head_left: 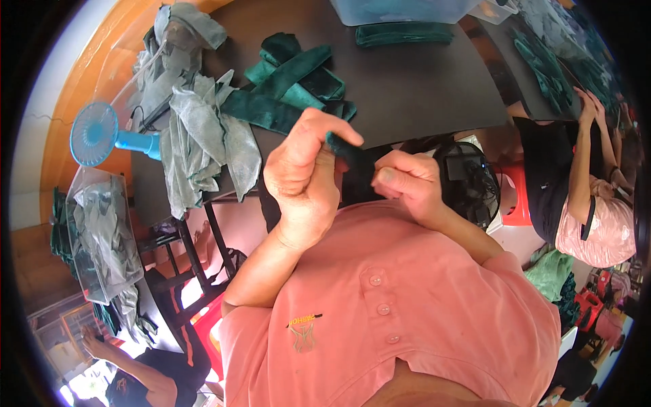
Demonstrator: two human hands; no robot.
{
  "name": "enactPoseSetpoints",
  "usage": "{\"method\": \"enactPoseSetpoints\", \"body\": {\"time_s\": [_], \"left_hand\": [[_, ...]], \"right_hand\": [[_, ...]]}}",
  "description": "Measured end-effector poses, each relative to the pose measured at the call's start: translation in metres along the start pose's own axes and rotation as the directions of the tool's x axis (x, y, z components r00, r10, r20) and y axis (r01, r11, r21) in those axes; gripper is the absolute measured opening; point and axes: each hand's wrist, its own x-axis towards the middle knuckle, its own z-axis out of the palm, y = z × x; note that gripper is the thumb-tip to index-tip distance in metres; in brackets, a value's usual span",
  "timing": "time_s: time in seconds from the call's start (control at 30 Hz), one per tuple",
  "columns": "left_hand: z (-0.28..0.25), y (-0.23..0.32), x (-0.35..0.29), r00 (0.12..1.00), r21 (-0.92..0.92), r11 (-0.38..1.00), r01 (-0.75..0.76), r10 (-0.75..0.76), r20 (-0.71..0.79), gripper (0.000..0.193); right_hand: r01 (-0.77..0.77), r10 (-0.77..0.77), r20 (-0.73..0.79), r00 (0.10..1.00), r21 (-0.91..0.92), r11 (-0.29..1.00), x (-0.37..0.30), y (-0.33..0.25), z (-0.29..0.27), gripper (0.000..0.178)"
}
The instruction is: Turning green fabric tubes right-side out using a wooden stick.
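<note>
Just in front of my chest, my left hand (302, 173) is closed around a dark green velvet piece (342, 147), its index finger bent over the fabric. Close by on the right, my right hand (410, 182) is curled with the thumb pressed against the fingers. What it pinches, if anything, is hidden. Beyond my hands, dark green velvet strips (291, 74) lie crossed in a loose pile on the dark table (407, 88). Pale grey-green fabric pieces (207, 146) hang over the table's left edge, near the pile.
A blue fan (95, 133) stands at the left. A clear plastic bin (407, 10) and a folded green velvet stack (405, 34) sit at the table's far side. Fabric fills a clear box (102, 230) on the left. Co-workers sit at right (590, 210) and lower left (149, 380).
</note>
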Motion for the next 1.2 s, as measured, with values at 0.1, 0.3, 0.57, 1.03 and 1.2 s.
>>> {"method": "enactPoseSetpoints", "body": {"time_s": [0.1,0.3,0.57,1.03,1.2], "left_hand": [[0.005,0.003,-0.003,0.954,-0.211,0.939,0.270,-0.290,-0.073,0.016],[0.005,0.005,0.006,0.970,-0.162,0.967,0.194,-0.214,-0.112,0.016],[0.006,0.007,0.012,0.964,0.015,0.965,0.261,-0.260,-0.058,0.014],[0.018,0.049,0.036,0.806,0.325,0.763,-0.559,0.407,0.431,0.019],[0.046,0.027,0.016,0.694,0.017,0.810,-0.586,0.491,0.527,0.025]], "right_hand": [[-0.086,0.085,0.010,0.996,0.172,0.981,0.002,0.001,0.001,0.021],[-0.103,0.101,0.017,0.995,0.151,0.983,0.000,-0.003,-0.002,0.024],[-0.181,0.179,0.030,0.983,0.166,0.969,-0.005,-0.009,-0.015,0.022],[-0.263,0.254,-0.083,0.964,-0.123,0.957,-0.027,-0.039,-0.038,0.021],[-0.116,0.101,-0.326,0.940,-0.027,0.993,-0.022,-0.042,-0.023,0.025]]}}
